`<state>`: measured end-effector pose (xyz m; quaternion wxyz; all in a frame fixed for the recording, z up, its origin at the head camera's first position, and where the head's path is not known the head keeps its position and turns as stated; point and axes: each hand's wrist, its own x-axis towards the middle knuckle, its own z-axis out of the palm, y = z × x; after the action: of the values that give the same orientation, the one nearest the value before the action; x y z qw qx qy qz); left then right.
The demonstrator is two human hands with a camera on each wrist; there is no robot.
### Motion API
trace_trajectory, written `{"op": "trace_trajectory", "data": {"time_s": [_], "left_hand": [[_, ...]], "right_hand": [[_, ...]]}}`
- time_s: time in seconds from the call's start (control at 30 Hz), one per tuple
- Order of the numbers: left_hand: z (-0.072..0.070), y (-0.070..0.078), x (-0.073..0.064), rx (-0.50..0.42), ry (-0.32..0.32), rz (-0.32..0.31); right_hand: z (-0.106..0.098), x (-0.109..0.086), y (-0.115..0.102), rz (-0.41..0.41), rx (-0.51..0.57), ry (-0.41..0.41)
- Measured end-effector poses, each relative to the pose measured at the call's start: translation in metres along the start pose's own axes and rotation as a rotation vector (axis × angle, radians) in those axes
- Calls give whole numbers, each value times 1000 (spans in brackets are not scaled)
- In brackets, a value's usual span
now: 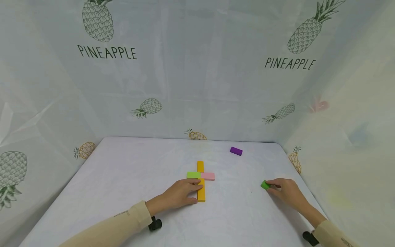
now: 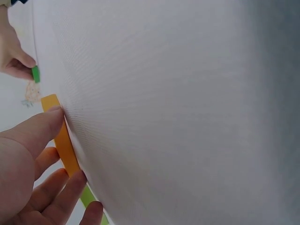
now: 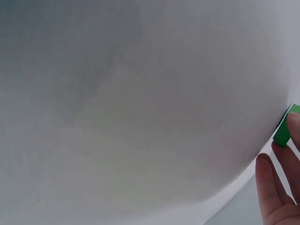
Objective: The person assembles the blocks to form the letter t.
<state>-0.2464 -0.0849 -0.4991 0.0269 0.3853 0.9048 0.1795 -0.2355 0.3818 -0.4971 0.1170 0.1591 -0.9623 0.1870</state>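
On the white table, an orange-yellow block (image 1: 201, 195) lies lengthwise toward me. My left hand (image 1: 180, 194) touches its left side and top; in the left wrist view the thumb is near one end of that block (image 2: 67, 149) and the other fingers spread along it. Beyond it, a light green block (image 1: 193, 175) and a pink block (image 1: 208, 176) lie end to end crosswise, with another yellow block (image 1: 200, 166) behind them. Over at the right, my right hand (image 1: 287, 192) pinches a green block (image 1: 265, 185) between thumb and fingers, also visible in the right wrist view (image 3: 285, 129).
A purple block (image 1: 236, 151) lies near the table's back edge, right of the cross-shaped group. Pineapple-printed cloth (image 1: 197, 68) hangs behind and along both sides of the white table (image 1: 139, 164). Black wrist cameras are strapped below both sleeves.
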Motion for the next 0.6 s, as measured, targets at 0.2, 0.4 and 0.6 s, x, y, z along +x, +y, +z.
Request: {"op": "trace_trajectory", "data": {"time_s": [0.2, 0.4, 0.6], "left_hand": [[0, 1, 0, -1, -4, -9], [0, 0, 0, -4, -1, -7], [2, -2, -1, -4, 9, 10]], "right_hand": [[3, -5, -11, 19, 35, 4], [6, -9, -27, 20, 62, -2], [12, -14, -44, -8, 71, 10]]}}
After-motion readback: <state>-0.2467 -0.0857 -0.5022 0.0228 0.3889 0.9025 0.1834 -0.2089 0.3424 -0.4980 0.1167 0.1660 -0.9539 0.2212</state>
